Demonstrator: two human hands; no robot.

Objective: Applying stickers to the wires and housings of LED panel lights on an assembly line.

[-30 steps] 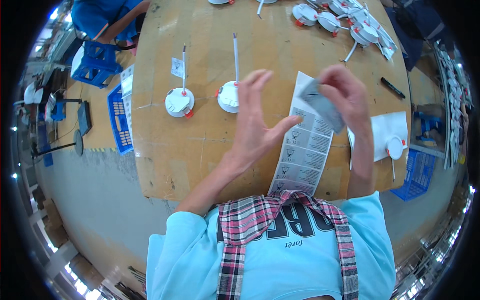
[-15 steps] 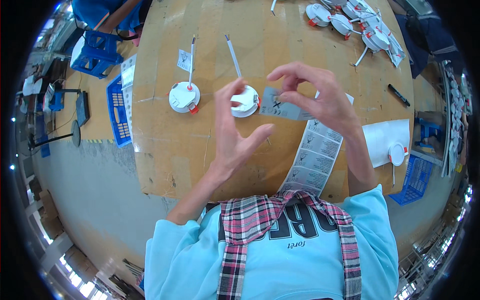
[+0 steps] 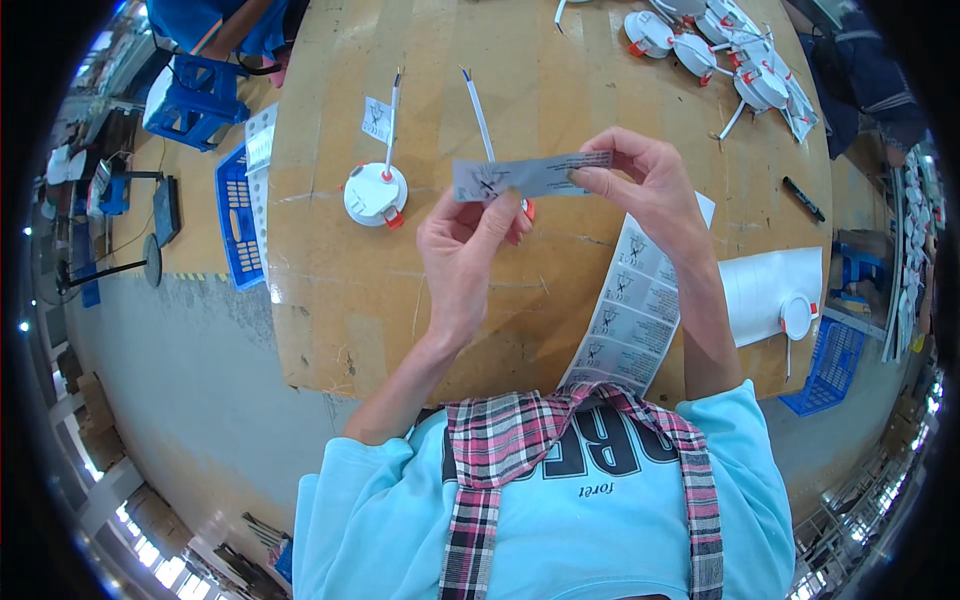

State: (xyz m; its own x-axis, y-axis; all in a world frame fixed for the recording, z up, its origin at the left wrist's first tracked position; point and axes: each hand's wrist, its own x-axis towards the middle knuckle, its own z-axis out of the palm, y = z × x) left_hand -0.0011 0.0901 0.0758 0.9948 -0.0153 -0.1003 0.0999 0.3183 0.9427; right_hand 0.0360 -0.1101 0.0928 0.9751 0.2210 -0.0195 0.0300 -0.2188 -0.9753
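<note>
A single silver-grey label [image 3: 535, 178] is stretched level between my two hands. My left hand [image 3: 465, 240] pinches its left end between thumb and fingers, and my right hand [image 3: 650, 190] pinches the right end. Behind the label and left fingers a round white lamp is mostly hidden; its white cable [image 3: 478, 115] points away from me. To the left lies another round white lamp [image 3: 375, 195] with red clips, its cable wrapped by a label flag [image 3: 377, 118]. Below my right hand a strip of labels [image 3: 625, 310] runs to the table's near edge.
Several white lamps [image 3: 755, 80] are heaped at the far right. A black marker [image 3: 803, 199] lies at the right edge, above a white sheet [image 3: 765, 275] bearing one lamp [image 3: 796, 316]. Blue baskets [image 3: 238, 225] flank the table. Another person's arm [image 3: 235, 30] shows at far left.
My left hand has closed from an open spread onto the label's free end. The label has moved left and straightened between both hands, now covering the middle lamp.
</note>
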